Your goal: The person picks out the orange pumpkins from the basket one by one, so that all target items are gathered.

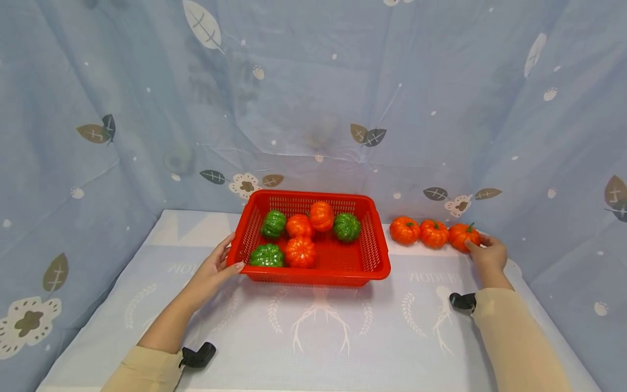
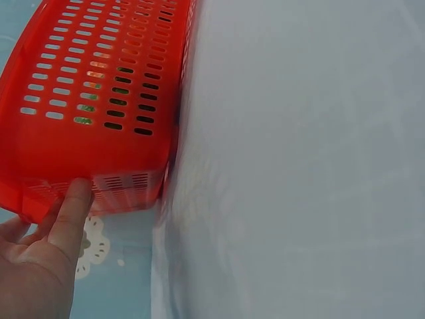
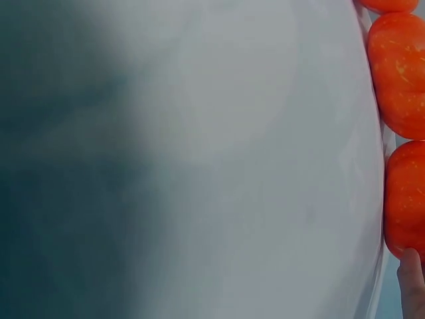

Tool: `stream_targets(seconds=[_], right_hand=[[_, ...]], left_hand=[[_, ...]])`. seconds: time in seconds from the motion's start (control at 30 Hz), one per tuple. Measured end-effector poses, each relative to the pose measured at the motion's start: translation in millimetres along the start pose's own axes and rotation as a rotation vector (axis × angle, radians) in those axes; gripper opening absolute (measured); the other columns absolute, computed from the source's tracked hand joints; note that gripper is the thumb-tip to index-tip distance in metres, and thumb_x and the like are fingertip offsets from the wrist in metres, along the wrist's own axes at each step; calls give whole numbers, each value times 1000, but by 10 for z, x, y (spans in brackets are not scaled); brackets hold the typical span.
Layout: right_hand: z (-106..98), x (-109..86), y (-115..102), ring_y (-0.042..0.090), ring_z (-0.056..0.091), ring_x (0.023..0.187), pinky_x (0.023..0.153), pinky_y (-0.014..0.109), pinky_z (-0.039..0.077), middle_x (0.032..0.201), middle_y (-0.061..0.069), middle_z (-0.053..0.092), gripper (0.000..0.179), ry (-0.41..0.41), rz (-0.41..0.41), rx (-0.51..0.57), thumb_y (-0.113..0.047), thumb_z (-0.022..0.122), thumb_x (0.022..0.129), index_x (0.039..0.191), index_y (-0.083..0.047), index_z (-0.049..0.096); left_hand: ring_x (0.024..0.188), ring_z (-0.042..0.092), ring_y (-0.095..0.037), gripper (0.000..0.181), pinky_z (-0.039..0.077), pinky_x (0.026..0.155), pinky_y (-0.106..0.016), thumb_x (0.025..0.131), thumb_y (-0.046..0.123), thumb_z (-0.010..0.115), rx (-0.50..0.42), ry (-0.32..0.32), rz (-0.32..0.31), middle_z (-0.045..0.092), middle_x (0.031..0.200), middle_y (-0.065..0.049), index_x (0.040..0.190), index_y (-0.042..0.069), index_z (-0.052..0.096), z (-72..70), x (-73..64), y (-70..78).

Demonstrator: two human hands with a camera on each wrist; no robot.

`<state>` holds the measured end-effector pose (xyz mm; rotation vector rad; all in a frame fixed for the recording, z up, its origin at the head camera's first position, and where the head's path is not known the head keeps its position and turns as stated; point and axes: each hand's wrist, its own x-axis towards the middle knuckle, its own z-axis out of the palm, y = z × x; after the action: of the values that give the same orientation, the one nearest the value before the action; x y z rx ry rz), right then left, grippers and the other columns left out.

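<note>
A red plastic basket [image 1: 313, 277] with slotted walls stands on the table, with three green pumpkins and three orange pumpkins inside. My left hand [image 1: 214, 276] holds its left front corner, the thumb on the front rim and the fingers along the left side. In the left wrist view the thumb [image 2: 72, 222] lies against the basket wall [image 2: 86, 146]. Right of the basket, three small orange pumpkins stand in a row. My right hand [image 1: 490, 260] grips the rightmost orange pumpkin [image 1: 462, 237] from its right side; one fingertip [image 3: 410, 259] shows on it in the right wrist view.
The other two row pumpkins, a middle one [image 1: 434, 234] and a left one [image 1: 404, 231], sit close beside the basket's right wall. A pale patterned cloth [image 1: 323, 337] covers the table. Blue leaf-print curtains [image 1: 303, 109] close off the back and sides.
</note>
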<state>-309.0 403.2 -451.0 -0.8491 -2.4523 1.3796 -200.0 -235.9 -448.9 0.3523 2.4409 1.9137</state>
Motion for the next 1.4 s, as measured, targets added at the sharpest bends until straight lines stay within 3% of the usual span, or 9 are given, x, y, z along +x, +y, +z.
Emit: stream_targets(seconds=[0.47, 0.77, 0.97, 1.13, 1.27, 1.4], right_hand=[[10, -6, 10, 39, 38, 137, 110, 46, 39, 155, 24, 36, 61, -14, 9, 7, -29, 58, 101, 151, 0, 39], [-103, -20, -25, 37, 40, 134, 109, 45, 41, 156, 19, 36, 59, -24, 7, 32, -32, 56, 100, 152, -7, 41], [-164, -236, -205, 31, 48, 123, 108, 46, 42, 157, 14, 37, 60, -24, 10, 83, -44, 56, 99, 148, -10, 48], [-155, -506, -402, 29, 50, 119, 108, 46, 42, 156, 14, 37, 59, -42, -51, 109, -47, 55, 99, 145, -10, 52], [-86, -732, -546, 22, 51, 114, 104, 37, 47, 146, 13, 46, 54, -49, -133, 122, -41, 57, 100, 143, -7, 54], [-15, -901, -631, 7, 54, 99, 87, 17, 51, 122, 1, 56, 48, -72, -246, 186, -32, 62, 100, 136, -1, 58]], left_hand=[[139, 38, -45, 85, 44, 92, -15, 97, 16, 66, -10, 5, -1, 34, 153, -28, 161, 10, 11, 5, 9, -2], [139, 38, -45, 85, 44, 93, -15, 97, 16, 66, -12, 5, 1, 34, 153, -27, 161, 11, 11, 5, 7, -1], [139, 38, -45, 85, 44, 93, -15, 97, 16, 66, -16, 0, 3, 35, 152, -27, 161, 11, 11, 4, 8, -1], [139, 38, -45, 84, 44, 93, -16, 97, 16, 65, -7, 2, 8, 34, 153, -27, 161, 10, 11, 2, 4, 0], [139, 39, -45, 84, 44, 94, -16, 97, 16, 65, -7, 3, 5, 35, 153, -27, 161, 10, 11, 5, 2, 1], [139, 39, -44, 84, 44, 94, -16, 97, 17, 65, -6, 2, 8, 35, 153, -26, 161, 11, 11, 8, 0, 8]])
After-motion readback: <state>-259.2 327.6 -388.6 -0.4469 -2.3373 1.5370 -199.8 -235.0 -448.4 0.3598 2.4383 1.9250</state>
